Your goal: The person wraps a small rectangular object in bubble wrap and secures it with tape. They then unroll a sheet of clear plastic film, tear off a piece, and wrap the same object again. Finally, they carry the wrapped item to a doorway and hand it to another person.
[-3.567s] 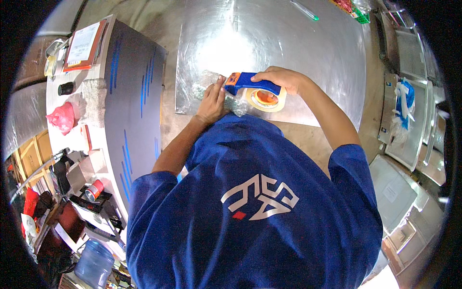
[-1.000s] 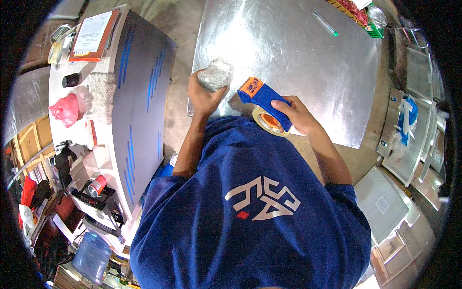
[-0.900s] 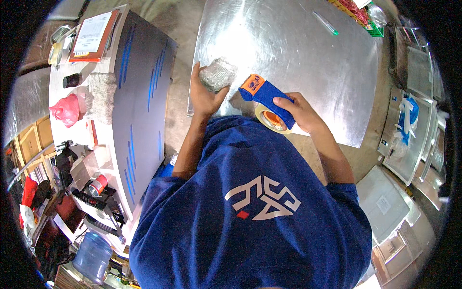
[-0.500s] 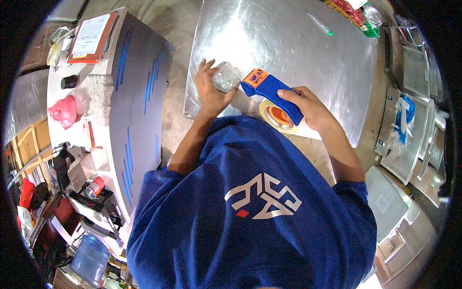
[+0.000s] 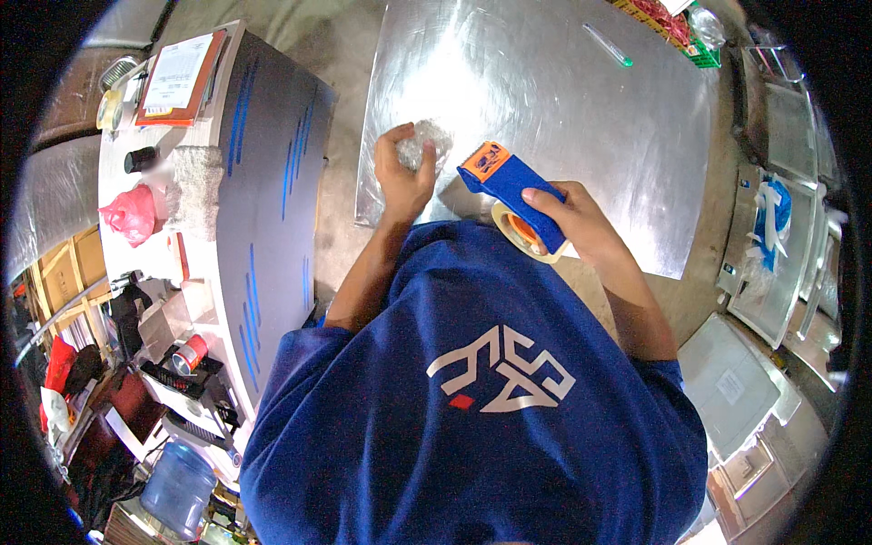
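My left hand (image 5: 403,177) is over the left part of the shiny metal table, its thumb and fingers curled on a small round bundle (image 5: 436,141) in clear, crinkled wrap that looks like bubble wrap. What the wrap contains cannot be made out. To the right, my right hand (image 5: 581,218) grips a blue tape dispenser (image 5: 520,186) with an orange head (image 5: 486,161). Its roll of tape (image 5: 511,227) has an orange core and hangs below the handle. A small gap separates the dispenser's head from the bundle.
The metal table (image 5: 581,118) has a green-tipped pen (image 5: 607,45) lying on it and a green crate (image 5: 704,56) of red material at its far right corner. On the left, a white-topped counter (image 5: 186,245) carries a clipboard (image 5: 175,80), a pink bag (image 5: 130,215) and a black cup (image 5: 140,161).
My left hand has turned, and its thumb now lies across the wrapped bundle. The dispenser's head has drawn slightly back from the bundle; my right hand still holds it.
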The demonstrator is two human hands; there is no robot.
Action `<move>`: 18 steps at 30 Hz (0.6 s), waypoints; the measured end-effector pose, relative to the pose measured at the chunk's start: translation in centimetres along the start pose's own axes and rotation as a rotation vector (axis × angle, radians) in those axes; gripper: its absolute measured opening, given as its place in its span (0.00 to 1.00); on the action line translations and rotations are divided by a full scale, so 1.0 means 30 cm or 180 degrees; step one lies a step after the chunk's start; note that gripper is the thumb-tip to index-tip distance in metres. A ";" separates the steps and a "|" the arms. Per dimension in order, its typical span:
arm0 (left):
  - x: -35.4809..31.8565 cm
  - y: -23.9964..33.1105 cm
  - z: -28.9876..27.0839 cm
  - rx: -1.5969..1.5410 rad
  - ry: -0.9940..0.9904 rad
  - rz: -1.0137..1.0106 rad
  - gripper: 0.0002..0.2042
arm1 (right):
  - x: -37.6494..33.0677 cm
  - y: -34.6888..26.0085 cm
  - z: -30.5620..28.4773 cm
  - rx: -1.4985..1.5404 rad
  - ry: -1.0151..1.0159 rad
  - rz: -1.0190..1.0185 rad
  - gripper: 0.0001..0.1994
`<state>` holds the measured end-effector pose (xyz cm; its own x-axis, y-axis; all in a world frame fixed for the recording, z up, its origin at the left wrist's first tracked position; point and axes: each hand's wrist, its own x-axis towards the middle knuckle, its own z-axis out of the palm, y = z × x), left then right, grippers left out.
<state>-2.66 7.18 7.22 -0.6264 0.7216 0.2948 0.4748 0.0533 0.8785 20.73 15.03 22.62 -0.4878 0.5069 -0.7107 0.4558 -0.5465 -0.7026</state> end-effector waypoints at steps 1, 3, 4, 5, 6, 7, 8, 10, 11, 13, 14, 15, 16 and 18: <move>0.008 0.000 0.007 -0.0034 0.0062 -0.0047 0.14 | -0.001 0.012 0.015 -0.0011 -0.0046 0.0018 0.25; 0.011 0.006 0.009 -0.0066 0.0134 -0.0224 0.13 | 0.009 0.066 0.051 -0.0034 -0.0132 0.0039 0.25; 0.017 0.008 0.010 -0.0059 0.0156 -0.0288 0.13 | 0.020 0.108 0.078 0.0167 -0.0094 -0.0129 0.24; 0.022 0.009 0.010 -0.0049 0.0180 -0.0353 0.12 | 0.035 0.131 0.093 0.0021 -0.0055 -0.0191 0.24; 0.023 0.001 0.005 -0.0036 0.0221 -0.0415 0.12 | 0.050 0.154 0.108 -0.0126 -0.0033 -0.0245 0.24; 0.029 -0.004 0.009 -0.0046 0.0265 -0.0478 0.12 | 0.065 0.177 0.116 -0.0287 0.0008 -0.0299 0.24; 0.035 -0.010 0.014 -0.0056 0.0309 -0.0542 0.12 | 0.093 0.224 0.126 -0.0381 0.0058 -0.0446 0.25; 0.050 -0.022 0.020 -0.0124 0.0368 -0.0804 0.12 | 0.164 0.309 0.145 -0.0167 -0.0026 -0.0503 0.26; 0.052 -0.025 0.019 -0.0156 0.0396 -0.0934 0.12 | 0.195 0.346 0.153 -0.0057 -0.0069 -0.0531 0.27; 0.054 -0.025 0.005 -0.0178 0.0293 -0.0989 0.12 | 0.250 0.386 0.178 -0.0235 -0.0019 -0.0539 0.29; 0.054 -0.022 -0.002 -0.0195 0.0234 -0.1017 0.12 | 0.285 0.400 0.183 -0.0388 -0.0038 -0.0422 0.30; 0.051 -0.034 -0.004 -0.0222 0.0236 -0.0938 0.13 | 0.310 0.386 0.188 -0.0537 -0.0045 -0.0308 0.30; 0.046 -0.051 -0.008 -0.0252 0.0235 -0.0858 0.13 | 0.334 0.369 0.187 -0.0576 -0.0211 -0.0201 0.33; 0.040 -0.091 -0.027 -0.0576 0.0232 -0.0853 0.15 | 0.361 0.343 0.210 -0.0528 -0.0304 -0.0237 0.33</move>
<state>-5.23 7.34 5.48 -0.7600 0.6467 0.0645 0.1736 0.1063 0.9791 15.45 10.70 7.92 -0.5894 0.4720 -0.6556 0.5285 -0.3886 -0.7548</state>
